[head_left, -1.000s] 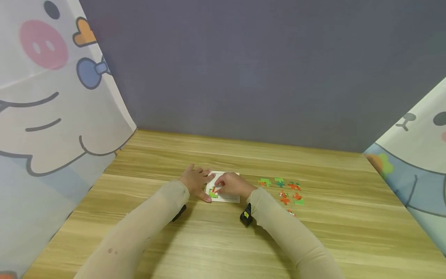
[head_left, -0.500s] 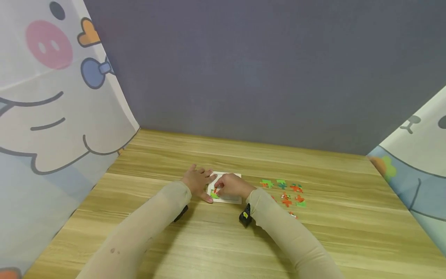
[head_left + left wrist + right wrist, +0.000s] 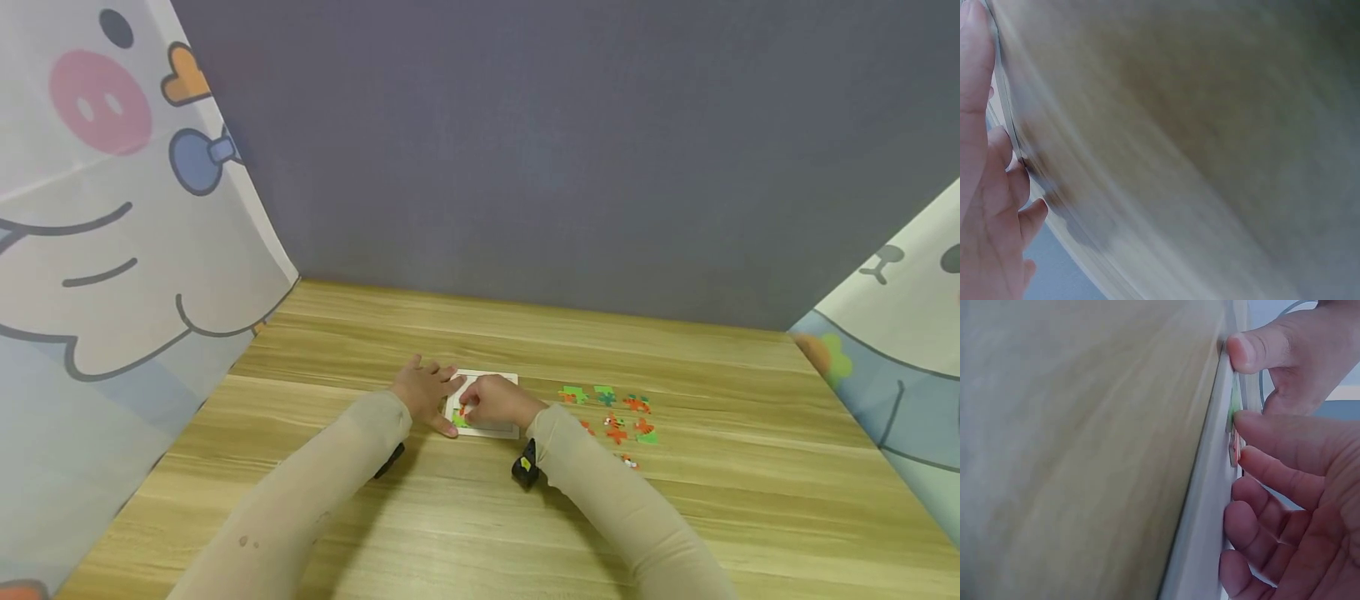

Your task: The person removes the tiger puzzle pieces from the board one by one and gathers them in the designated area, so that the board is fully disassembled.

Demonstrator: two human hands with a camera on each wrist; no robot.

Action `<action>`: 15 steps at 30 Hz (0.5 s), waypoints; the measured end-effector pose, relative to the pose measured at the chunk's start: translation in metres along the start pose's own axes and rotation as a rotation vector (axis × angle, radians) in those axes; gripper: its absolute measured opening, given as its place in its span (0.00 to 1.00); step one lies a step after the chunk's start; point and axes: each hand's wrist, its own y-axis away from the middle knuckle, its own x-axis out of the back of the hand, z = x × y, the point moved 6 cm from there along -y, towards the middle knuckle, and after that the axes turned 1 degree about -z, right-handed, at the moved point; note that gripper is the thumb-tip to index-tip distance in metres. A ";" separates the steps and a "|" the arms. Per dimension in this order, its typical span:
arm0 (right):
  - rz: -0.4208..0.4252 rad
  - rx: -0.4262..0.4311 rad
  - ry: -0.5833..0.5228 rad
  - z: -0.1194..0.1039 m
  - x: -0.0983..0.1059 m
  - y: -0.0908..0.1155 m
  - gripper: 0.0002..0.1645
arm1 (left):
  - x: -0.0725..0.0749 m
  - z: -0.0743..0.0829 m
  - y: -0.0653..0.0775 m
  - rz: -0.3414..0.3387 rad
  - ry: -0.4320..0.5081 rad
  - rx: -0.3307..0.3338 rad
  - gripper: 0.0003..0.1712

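Note:
A white puzzle tray (image 3: pixel 491 432) lies on the table under both hands. My left hand (image 3: pixel 423 393) rests with fingers spread across its left side, the thumb at the front left corner. In the right wrist view, the left thumb (image 3: pixel 1254 351) presses at the tray's edge. My right hand (image 3: pixel 501 398) is over the tray, its thumb and forefinger pinching an orange jigsaw piece (image 3: pixel 1233 452) close to the tray's floor. Beside it, a green jigsaw piece (image 3: pixel 458 420) lies in the front left corner of the tray. The right hand's other fingers are curled.
Several loose orange and green jigsaw pieces (image 3: pixel 615 422) lie to the right of the tray, some partly behind the right sleeve (image 3: pixel 622 500). A grey wall (image 3: pixel 540 167) stands at the table's back, with printed cloth panels (image 3: pixel 112 333) on both sides.
The head view has shifted slightly. Both hands keep their places at the tray, with the right fingers making only small movements over the orange jigsaw piece.

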 end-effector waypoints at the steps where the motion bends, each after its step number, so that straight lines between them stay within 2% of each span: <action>1: 0.005 -0.001 -0.006 0.001 0.000 0.000 0.15 | 0.001 0.000 0.001 0.001 -0.001 -0.001 0.59; 15: 0.040 -0.073 -0.247 0.013 -0.002 -0.002 0.13 | 0.000 0.001 0.001 0.002 0.005 -0.005 0.58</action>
